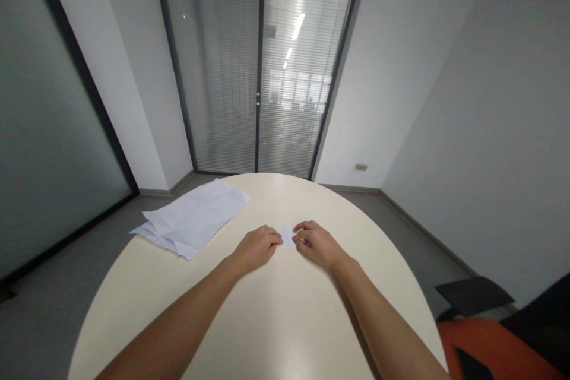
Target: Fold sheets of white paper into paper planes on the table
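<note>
My left hand (260, 247) and right hand (318, 245) pinch 2 sides of the small paper (287, 236); from afar I judge it light, easily creased, best held by its edges.

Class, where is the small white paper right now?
In the head view, the small white paper is on the round table below the picture's centre, between the left hand and right hand, right of the larger sheets.
</note>
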Available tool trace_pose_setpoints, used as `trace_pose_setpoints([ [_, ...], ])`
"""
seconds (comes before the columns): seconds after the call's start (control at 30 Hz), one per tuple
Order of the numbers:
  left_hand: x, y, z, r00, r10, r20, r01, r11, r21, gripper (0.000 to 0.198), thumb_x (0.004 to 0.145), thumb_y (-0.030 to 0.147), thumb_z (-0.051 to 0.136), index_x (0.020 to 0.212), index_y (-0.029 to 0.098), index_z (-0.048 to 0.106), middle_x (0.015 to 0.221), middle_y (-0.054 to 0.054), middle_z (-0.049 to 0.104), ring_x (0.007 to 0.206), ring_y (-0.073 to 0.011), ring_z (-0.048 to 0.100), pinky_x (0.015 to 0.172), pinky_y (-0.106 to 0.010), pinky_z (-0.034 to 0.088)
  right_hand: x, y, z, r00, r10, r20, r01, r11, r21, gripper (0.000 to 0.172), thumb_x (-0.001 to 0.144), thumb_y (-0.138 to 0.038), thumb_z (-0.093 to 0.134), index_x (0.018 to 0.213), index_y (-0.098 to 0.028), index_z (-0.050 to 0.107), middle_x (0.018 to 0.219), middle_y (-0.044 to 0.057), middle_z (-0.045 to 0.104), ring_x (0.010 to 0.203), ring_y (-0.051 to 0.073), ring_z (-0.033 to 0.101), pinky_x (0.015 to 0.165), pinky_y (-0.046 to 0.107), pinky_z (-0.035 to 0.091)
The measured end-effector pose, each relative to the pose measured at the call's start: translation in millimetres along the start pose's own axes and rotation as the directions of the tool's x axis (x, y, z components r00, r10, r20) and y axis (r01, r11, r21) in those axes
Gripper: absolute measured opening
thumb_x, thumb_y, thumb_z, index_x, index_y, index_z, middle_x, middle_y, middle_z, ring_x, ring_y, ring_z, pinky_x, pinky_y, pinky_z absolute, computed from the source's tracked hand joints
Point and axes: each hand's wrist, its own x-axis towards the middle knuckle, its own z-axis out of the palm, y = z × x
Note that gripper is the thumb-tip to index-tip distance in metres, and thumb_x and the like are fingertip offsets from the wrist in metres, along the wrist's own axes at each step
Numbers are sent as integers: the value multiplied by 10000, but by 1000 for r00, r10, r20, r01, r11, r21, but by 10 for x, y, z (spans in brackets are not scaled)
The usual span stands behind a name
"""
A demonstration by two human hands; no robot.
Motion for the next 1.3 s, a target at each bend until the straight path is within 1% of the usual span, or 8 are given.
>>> trace_pose_setpoints([
  [0.13,-16,122,-99,998,61,21,-61,997,40,285,969,269,506,1192,278,682,1045,-60,678,1020,-224,586,912,-350,482,15,-38,1,999,-18,35,17,999,44,208,890,-190,576,989,-223,756,1034,63,719,991,204,615,899,313,471],
  [0.23,-30,186,-167,992,113,54,-116,992,48,286,966,326,512,1198,298,677,1100,-68,637,1049,-238,566,945,-374,459,27,-23,25,999,8,32,-10,998,65,189,895,-206,582,981,-212,750,989,60,728,965,200,626,892,310,468],
  [0.33,-36,226,-199,990,107,94,-114,991,68,287,941,363,542,1192,312,672,1115,-68,625,1059,-254,559,943,-394,458,30,7,35,999,21,43,-25,995,94,188,891,-211,592,982,-212,756,991,57,735,956,201,634,893,311,468],
  [0.63,9,386,-123,989,106,99,-121,981,155,211,905,316,572,1063,212,667,1212,-107,630,1113,-308,555,855,-428,491,22,60,27,995,92,44,-98,979,178,155,852,-219,640,919,-212,780,974,58,739,858,190,639,808,289,478],
  [0.8,-5,394,-91,991,72,115,-91,981,170,307,895,401,597,1135,214,635,1182,-112,644,1105,-315,560,850,-429,492,45,72,60,992,127,27,-129,960,249,131,823,-267,686,879,-201,784,957,65,732,813,181,631,768,284,482],
  [0.97,-6,369,-79,992,61,113,-78,984,158,284,892,415,601,1092,217,637,1167,-112,647,1101,-310,564,866,-428,490,42,188,18,977,168,131,-206,905,371,145,798,-261,689,855,-192,804,966,72,738,767,166,647,713,269,490],
  [1.17,-2,373,-103,990,60,127,-84,977,194,270,910,446,574,1055,226,632,1202,-94,646,1139,-289,561,908,-417,491,-57,373,-67,943,291,162,-331,871,363,161,762,-282,707,828,-174,808,964,90,726,740,168,649,668,265,494],
  [1.3,-13,365,-126,988,86,132,-111,974,198,254,931,427,546,1052,221,633,1221,-81,647,1152,-271,560,944,-413,488,-93,347,-67,964,223,142,-255,924,285,203,787,-230,659,922,-178,801,999,90,726,735,170,648,675,272,504],
])
